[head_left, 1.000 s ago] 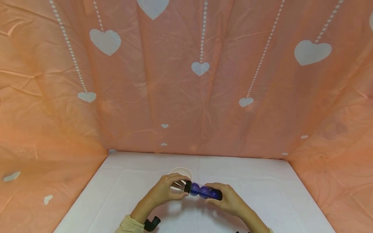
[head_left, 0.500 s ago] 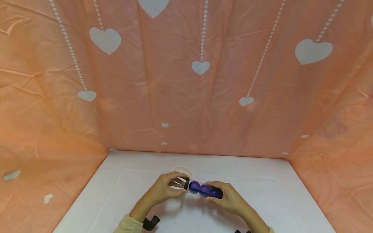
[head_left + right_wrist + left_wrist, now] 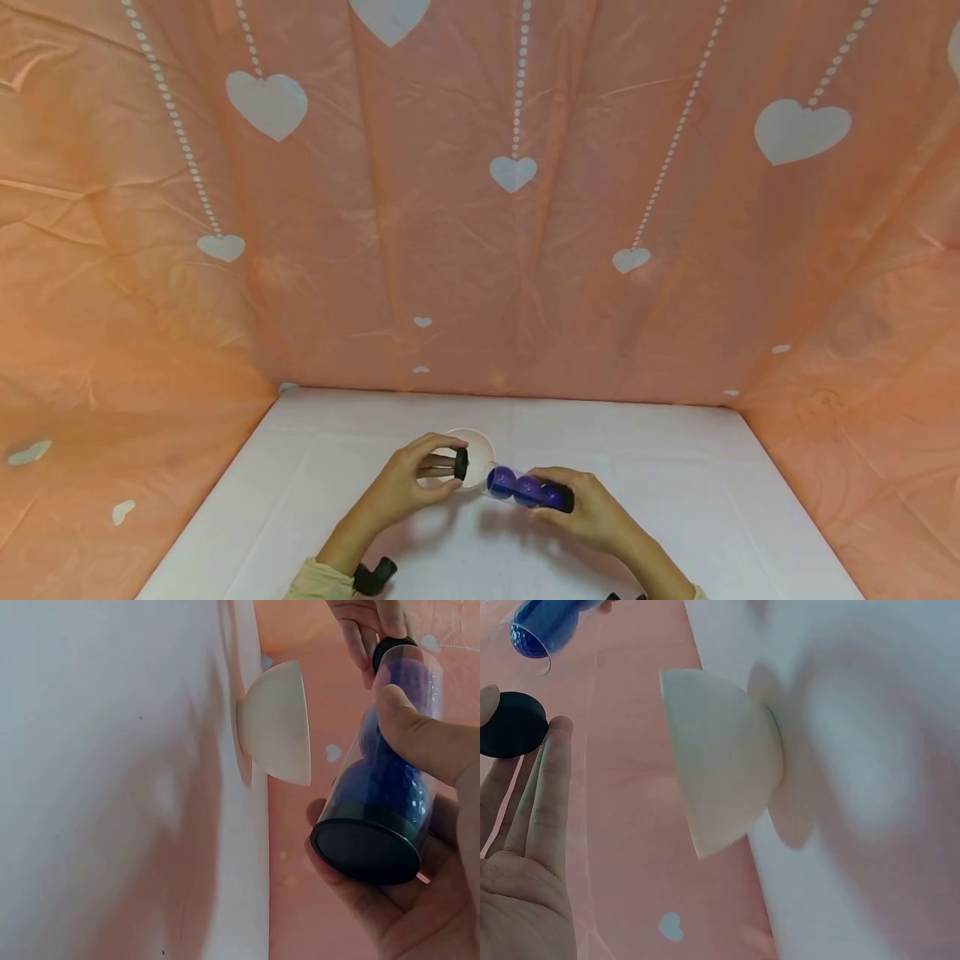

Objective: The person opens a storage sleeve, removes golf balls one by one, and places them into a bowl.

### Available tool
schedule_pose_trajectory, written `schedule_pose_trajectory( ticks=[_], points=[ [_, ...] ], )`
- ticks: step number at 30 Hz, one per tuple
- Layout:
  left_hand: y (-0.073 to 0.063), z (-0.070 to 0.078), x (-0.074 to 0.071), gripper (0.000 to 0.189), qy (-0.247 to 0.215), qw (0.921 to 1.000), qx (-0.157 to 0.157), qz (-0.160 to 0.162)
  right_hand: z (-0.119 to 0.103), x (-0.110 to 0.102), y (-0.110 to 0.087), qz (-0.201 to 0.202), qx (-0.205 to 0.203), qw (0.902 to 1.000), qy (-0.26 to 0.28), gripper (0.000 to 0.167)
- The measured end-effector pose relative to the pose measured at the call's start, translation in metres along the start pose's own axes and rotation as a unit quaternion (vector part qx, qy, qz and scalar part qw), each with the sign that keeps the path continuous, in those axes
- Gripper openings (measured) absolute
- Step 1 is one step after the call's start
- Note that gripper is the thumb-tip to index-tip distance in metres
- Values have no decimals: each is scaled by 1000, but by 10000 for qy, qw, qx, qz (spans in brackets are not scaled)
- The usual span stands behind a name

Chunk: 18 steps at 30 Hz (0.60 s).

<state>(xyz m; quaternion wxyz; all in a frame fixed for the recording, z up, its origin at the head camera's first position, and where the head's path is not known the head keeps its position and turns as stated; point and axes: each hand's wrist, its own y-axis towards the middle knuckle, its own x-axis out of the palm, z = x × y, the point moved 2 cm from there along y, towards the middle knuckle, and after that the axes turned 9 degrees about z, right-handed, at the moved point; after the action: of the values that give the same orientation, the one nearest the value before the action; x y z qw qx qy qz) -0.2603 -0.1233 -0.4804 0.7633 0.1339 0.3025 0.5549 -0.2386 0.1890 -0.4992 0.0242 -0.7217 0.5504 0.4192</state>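
A clear tube [image 3: 352,772] holds three blue-purple dimpled balls [image 3: 527,490], which look like golf balls, and has a black cap on its right end. My right hand [image 3: 585,507] grips the tube near that capped end, with the thumb along its side. The tube's left end is uncovered. Apart from it, my left hand [image 3: 412,479] pinches a loose black cap [image 3: 511,724] between thumb and fingertips. Both hands are above the table. Behind them stands a white bowl [image 3: 720,761], upright and partly hidden by the left hand in the head view.
A white cloth covers the table [image 3: 637,450]. Peach sheeting with white hearts [image 3: 510,275] forms the back and sides. Black wrist-worn devices [image 3: 375,575] show at the lower edge near both forearms.
The black cap has come off the tube's left end. My left hand has moved left with it, leaving a gap. The right hand and the tube stay nearly in place.
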Motion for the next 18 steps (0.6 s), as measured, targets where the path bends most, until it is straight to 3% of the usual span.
schedule_pose_trajectory(
  ticks=[4, 18],
  points=[
    [-4, -4, -6, 52, 78, 9999, -82, 31, -1, -2, 0, 34, -15, 10000, -9, 45],
    [-19, -13, -27, 51, 970, 9945, 177, 363, 2, -3, -1, 87, -27, 9999, -58, 44]
  ],
)
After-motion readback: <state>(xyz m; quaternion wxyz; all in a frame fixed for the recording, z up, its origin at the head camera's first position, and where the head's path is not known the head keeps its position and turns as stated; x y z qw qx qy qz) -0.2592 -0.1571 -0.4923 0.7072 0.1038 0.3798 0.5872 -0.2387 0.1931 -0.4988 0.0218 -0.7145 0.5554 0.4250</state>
